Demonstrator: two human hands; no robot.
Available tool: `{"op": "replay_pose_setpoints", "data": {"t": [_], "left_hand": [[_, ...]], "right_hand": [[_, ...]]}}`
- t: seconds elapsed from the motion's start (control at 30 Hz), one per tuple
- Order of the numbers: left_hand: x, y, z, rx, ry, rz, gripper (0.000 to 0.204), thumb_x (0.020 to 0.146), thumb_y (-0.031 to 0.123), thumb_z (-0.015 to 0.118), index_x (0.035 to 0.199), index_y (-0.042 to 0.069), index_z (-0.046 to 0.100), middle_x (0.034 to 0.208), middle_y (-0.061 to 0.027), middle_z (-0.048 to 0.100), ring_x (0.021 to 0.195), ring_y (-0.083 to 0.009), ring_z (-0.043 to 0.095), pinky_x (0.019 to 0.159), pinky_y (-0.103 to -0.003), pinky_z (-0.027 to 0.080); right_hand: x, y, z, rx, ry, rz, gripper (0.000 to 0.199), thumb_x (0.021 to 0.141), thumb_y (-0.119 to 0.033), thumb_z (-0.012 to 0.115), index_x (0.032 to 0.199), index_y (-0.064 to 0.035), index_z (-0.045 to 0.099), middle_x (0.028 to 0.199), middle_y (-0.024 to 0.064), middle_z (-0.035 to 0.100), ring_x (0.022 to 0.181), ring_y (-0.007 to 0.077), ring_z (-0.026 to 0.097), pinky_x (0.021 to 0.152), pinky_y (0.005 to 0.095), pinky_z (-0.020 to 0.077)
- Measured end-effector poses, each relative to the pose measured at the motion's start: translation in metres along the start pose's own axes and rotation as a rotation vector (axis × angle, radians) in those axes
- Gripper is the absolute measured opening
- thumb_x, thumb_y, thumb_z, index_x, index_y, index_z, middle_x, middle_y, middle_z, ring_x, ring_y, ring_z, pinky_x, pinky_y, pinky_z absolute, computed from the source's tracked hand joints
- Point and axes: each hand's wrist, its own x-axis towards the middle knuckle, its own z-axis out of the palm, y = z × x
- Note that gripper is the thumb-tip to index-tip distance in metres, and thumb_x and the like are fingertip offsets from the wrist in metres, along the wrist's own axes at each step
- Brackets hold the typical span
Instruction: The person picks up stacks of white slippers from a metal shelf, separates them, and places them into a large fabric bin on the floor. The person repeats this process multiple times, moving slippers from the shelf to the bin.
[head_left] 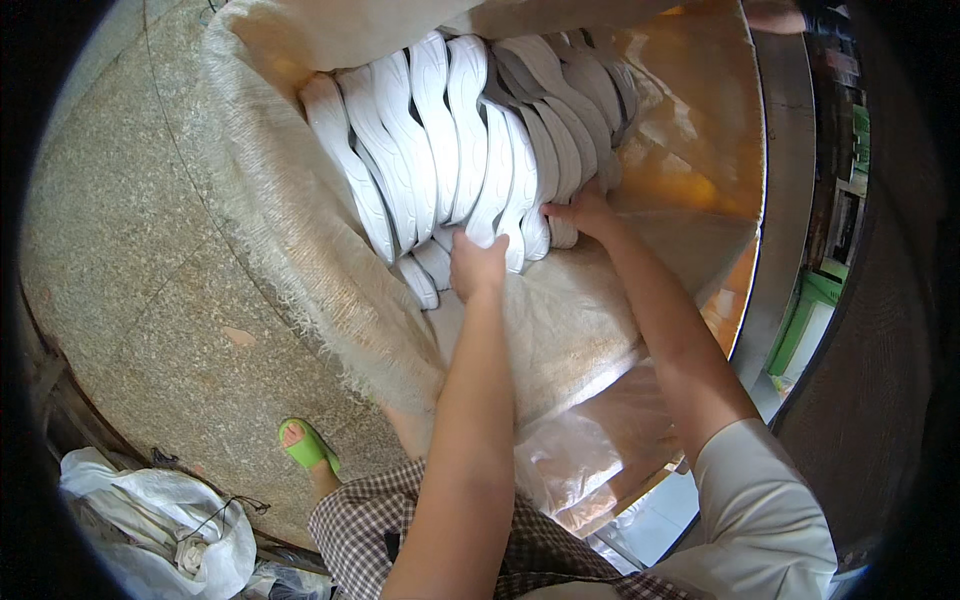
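Observation:
White shoe soles (430,130) stand on edge, packed side by side in a row inside a large cream woven sack (285,240). At the near end of the row, my left hand (478,265) is closed on the tip of a sole, its fingers partly hidden. My right hand (588,212), farther right, grips soles at their near ends, with one digit laid across them and the other fingers out of sight. A few more soles (418,283) lie lower in the sack, beside my left hand.
Clear plastic sheeting (570,460) hangs below the sack. A metal edge (790,150) runs along the right, with green items (805,315) beyond. A white bag (160,520) sits at lower left on the speckled floor (150,260). Another person's arm (775,16) shows at top right.

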Motion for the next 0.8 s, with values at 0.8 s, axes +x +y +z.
{"op": "replay_pose_setpoints", "data": {"t": [0.8], "left_hand": [[-0.278,0.002,-0.127,-0.17,-0.163,0.905,0.054,0.079,0.03,0.067,0.12,0.001,0.048,0.087,-0.0186,0.061,0.075,-0.037,0.057,0.067,-0.045,0.046]], "right_hand": [[-0.323,-0.061,-0.162,0.245,0.468,-0.282,0.104,0.052,-0.025,0.082,0.139,-0.006,0.027,0.13,0.0185,0.045,0.12,0.0341,0.045,0.1,0.0486,0.0389]]}}
